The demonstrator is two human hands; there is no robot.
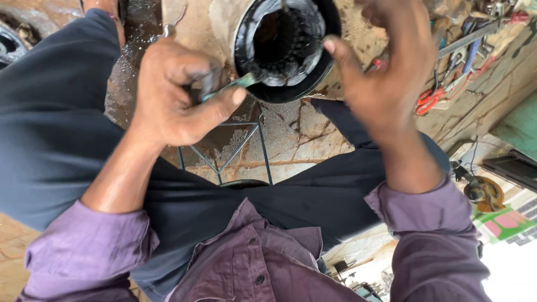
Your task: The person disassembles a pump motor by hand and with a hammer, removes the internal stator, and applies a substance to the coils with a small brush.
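My left hand (176,95) is closed around a thin green-handled tool (235,84) whose tip reaches into a round black greasy housing (288,47). The housing is an open ring with dark, wet-looking parts inside, standing on a metal frame (235,151) between my knees. My right hand (386,67) rests on the housing's right rim, thumb on the black edge, fingers spread above it. Both sleeves are purple and rolled back.
Cracked, stained concrete floor (302,140) lies below. Red-handled pliers (428,100), spanners and other tools (470,45) lie at the upper right. A dark wheel-like part (11,42) sits at the far left. My dark trousers fill both sides.
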